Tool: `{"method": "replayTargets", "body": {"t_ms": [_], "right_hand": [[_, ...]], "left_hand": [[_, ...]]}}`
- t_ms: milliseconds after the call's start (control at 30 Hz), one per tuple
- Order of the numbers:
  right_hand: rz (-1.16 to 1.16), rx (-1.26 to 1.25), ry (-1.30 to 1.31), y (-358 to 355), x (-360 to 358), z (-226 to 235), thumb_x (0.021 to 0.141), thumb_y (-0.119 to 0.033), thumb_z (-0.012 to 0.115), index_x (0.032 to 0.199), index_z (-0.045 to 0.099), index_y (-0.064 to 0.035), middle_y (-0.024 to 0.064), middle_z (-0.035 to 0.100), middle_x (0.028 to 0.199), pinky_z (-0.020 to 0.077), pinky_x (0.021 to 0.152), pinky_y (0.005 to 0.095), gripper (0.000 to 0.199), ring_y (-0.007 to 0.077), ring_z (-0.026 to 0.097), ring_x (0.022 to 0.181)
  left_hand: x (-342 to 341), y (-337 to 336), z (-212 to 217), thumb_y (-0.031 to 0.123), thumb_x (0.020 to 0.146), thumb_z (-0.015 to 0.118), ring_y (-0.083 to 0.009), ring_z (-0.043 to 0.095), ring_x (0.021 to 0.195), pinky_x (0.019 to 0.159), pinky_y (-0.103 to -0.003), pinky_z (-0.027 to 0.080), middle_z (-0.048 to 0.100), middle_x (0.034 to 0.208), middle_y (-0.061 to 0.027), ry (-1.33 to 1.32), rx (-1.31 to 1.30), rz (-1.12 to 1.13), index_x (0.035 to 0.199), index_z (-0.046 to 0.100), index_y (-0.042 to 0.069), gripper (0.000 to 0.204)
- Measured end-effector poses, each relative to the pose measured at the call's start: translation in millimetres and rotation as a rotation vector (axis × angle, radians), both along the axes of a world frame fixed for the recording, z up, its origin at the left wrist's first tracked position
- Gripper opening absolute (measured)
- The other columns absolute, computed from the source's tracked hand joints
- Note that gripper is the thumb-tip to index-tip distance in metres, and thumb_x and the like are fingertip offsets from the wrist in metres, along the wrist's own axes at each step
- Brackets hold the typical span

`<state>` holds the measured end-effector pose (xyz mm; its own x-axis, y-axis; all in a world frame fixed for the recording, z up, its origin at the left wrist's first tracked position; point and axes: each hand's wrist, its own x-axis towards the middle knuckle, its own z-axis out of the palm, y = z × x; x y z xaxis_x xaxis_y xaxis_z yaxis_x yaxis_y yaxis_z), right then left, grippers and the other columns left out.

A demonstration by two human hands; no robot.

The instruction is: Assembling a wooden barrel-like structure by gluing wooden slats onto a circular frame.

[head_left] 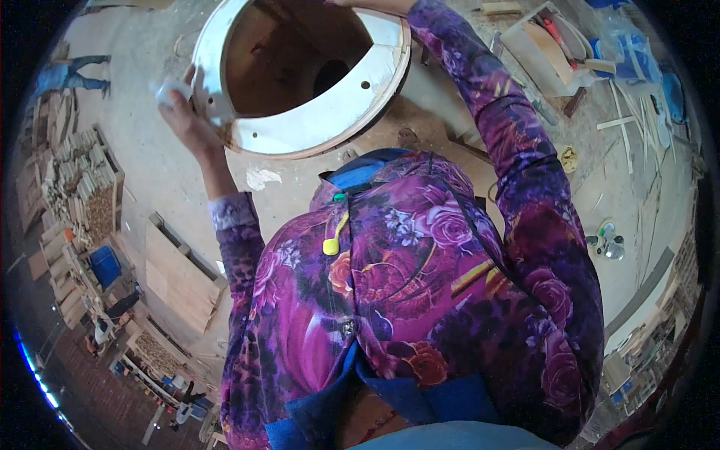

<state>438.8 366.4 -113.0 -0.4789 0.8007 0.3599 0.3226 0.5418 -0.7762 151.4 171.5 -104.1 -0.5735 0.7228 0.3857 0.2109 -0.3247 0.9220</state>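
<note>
In front of me stands a large round wooden drum (311, 135), its top ring white with small dark holes and its inside hollow and brown. At the drum's left side, my left hand (189, 124) is closed on a small white object (171, 93), blurred, its kind unclear. That hand is right beside the white ring. My right hand (379, 4) grips the drum's far rim at the top edge of the view. Most of its fingers are cut off there.
Stacked wood strips (82, 184) and a flat board (180, 274) lie to the left, near a blue container (105, 266). At the far right are an open box (544, 56) with tools and thin wood strips (637, 112). Another person (75, 75) is at the far left.
</note>
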Motion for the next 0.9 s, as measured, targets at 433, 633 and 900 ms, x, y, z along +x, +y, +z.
{"method": "replayTargets", "body": {"t_ms": [433,633,900], "right_hand": [[-0.024,-0.39,0.245,-10.6,65.1,-30.9,0.096,-0.019,0.06,0.135,0.049,-0.0005,0.0091,0.063,0.119,0.0497,0.089,0.0282,0.045,0.013,0.059,0.105],[-0.287,-0.501,0.331,-102.6,130.0,-28.8,0.093,-0.023,0.064,0.121,0.064,-0.0034,0.0026,0.068,0.098,0.0505,0.081,0.0261,0.034,0.0114,0.064,0.087],[-0.802,-0.179,-0.129,-154.5,203.6,-35.8,0.091,-0.026,0.062,0.098,0.073,-0.0063,0.0087,0.07,0.089,0.053,0.074,0.032,0.024,0.0193,0.068,0.086]], "left_hand": [[-9.3,12.8,2.9,0.035,0.101,0.05,-0.0248,0.055,0.112,0.099,-0.036,0.042,0.057,0.122,-0.0201,0.347,-0.098,0.033,0.125,0.04,-0.005,0.048],[58.0,-17.9,48.9,0.037,0.102,0.045,-0.0249,0.061,0.104,0.099,-0.039,0.041,0.065,0.109,-0.021,0.299,0.075,-0.151,0.117,0.041,-0.005,0.044],[122.1,-32.1,32.5,0.047,0.099,0.046,-0.0253,0.065,0.094,0.092,-0.037,0.045,0.064,0.107,-0.0204,0.371,-0.177,-0.418,0.125,0.037,-0.006,0.059]]}}
